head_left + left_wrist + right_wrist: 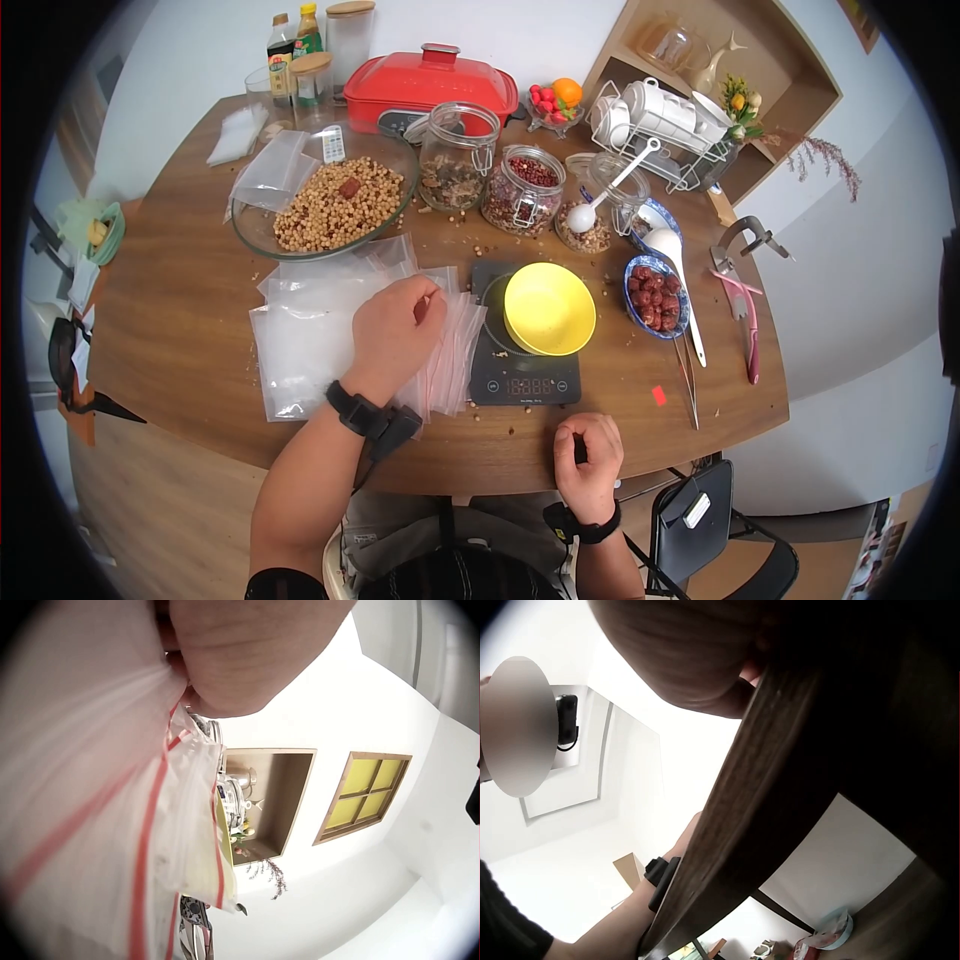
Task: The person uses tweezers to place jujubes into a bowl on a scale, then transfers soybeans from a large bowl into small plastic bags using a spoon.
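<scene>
My left hand [398, 335] rests, fingers loosely curled, on a stack of clear zip bags [310, 340]. In the left wrist view, the bags' red-striped edges [150, 825] spread out below this hand [247, 652]. Loosely curled too, my right hand [590, 460] rests at the table's front edge with nothing visible in it. The right wrist view has the same hand [690, 652] against the wooden edge [727, 802]. Between and beyond the hands, a yellow bowl [550, 310] sits on a black kitchen scale [505, 375] with a digital display.
Behind the bags stands a glass bowl of beige beans [340, 205]. Lidded jars [522, 190], a red electric cooker [430, 80] and a cup rack [660, 120] line the back. Right lie a dish of red dates [656, 298], tweezers [688, 385], a white spoon [692, 310] and pink-handled scissors [750, 340].
</scene>
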{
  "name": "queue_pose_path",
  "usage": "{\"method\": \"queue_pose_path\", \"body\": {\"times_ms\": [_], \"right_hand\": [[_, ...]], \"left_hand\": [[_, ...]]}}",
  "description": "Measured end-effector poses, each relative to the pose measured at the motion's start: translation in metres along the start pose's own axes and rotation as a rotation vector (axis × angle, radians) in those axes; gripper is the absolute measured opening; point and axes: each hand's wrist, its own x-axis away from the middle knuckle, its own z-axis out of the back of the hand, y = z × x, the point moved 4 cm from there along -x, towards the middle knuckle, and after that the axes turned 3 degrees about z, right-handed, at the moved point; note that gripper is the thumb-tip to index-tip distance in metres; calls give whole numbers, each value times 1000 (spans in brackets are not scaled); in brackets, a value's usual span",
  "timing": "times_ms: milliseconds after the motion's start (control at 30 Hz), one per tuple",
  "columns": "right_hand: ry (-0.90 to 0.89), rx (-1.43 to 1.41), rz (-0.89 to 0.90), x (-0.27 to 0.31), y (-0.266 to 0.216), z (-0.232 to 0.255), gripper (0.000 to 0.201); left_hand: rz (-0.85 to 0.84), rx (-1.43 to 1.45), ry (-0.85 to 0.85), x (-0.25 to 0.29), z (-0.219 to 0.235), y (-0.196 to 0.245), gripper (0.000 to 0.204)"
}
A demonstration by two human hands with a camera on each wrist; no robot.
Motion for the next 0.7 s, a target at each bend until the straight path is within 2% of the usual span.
{"method": "queue_pose_path", "body": {"times_ms": [700], "right_hand": [[0, -4, -4, 0, 1, 0, 8]], "left_hand": [[-6, -3, -1, 0, 1, 1, 16]]}}
